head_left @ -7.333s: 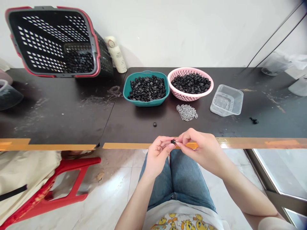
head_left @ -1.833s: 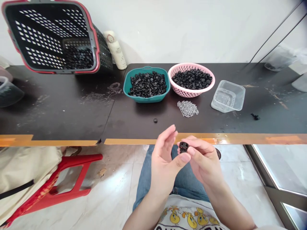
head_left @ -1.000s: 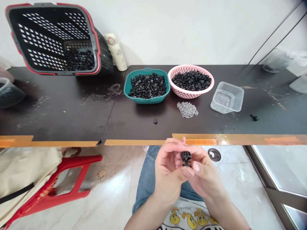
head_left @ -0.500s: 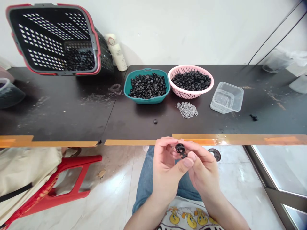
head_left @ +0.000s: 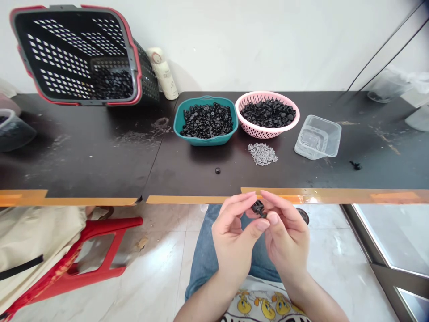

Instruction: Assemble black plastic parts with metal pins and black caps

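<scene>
So there's one small black part (head_left: 258, 207) in play, up over the lap by the front edge of the desk (head_left: 114, 165). Both hands are on it: left hand (head_left: 234, 235) and right hand (head_left: 288, 237) pinch it with thumb and fingertips. On the desk: one teal basin (head_left: 205, 142) and one pink basket (head_left: 264, 133), both full of black bits, way too many to count, plus one heap of metal pins (head_left: 262, 154), one clear tub (head_left: 318, 137) and one loose black cap (head_left: 217, 170).
</scene>
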A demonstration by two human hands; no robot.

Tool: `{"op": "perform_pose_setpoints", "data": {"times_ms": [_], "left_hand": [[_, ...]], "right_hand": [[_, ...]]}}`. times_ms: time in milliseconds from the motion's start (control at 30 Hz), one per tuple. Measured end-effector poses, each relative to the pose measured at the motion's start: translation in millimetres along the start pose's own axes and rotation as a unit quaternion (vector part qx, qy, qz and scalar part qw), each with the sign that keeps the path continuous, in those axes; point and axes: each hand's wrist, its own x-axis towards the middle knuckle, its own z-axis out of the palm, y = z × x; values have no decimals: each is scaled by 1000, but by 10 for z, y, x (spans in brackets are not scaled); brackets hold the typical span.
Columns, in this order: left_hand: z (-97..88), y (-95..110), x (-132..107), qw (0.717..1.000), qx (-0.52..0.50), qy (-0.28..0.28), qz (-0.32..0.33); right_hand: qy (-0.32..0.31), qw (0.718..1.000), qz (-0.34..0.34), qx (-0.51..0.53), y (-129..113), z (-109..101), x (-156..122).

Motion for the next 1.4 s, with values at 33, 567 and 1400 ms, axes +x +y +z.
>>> {"op": "perform_pose_setpoints", "data": {"times_ms": [33, 567, 1400], "left_hand": [[-3, -2, 6, 1000, -7, 0, 0], [44, -22, -65, 991, -117, -27, -58], [58, -4, -124, 983, -169, -30, -65]], "right_hand": [[-1, 1000, 6, 10, 0, -8, 0], [-27, 989, 26, 143, -79, 73, 76], [26, 998, -4, 59, -70, 89, -182]]}}
